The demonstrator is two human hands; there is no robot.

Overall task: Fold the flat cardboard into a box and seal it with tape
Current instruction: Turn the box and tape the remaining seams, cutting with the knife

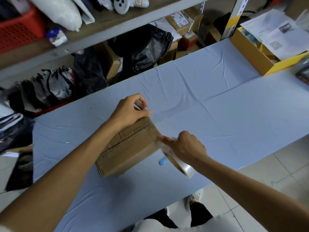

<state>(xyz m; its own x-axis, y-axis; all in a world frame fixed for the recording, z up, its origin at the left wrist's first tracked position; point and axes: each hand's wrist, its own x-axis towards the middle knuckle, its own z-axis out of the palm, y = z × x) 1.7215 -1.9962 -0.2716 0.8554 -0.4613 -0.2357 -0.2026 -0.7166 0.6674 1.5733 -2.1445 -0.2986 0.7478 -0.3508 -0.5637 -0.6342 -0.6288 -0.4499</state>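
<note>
A brown cardboard box point(127, 148) stands folded on the blue-covered table point(217, 114), its top flaps meeting along a dark seam. My left hand point(130, 109) rests at the box's far end, thumb and fingers pinching the free end of clear tape. My right hand point(187, 146) grips a roll of clear tape point(180, 163) at the box's right side, index finger pointing at the top right edge. The tape strip between the hands is barely visible.
A small light-blue piece point(163, 161) lies on the cloth beside the roll. A yellow-edged carton with papers point(260, 54) sits at the far right. Behind the table, shelves hold black bags point(143, 47), parcels and a red basket point(18, 29). The table's near edge drops to tiled floor.
</note>
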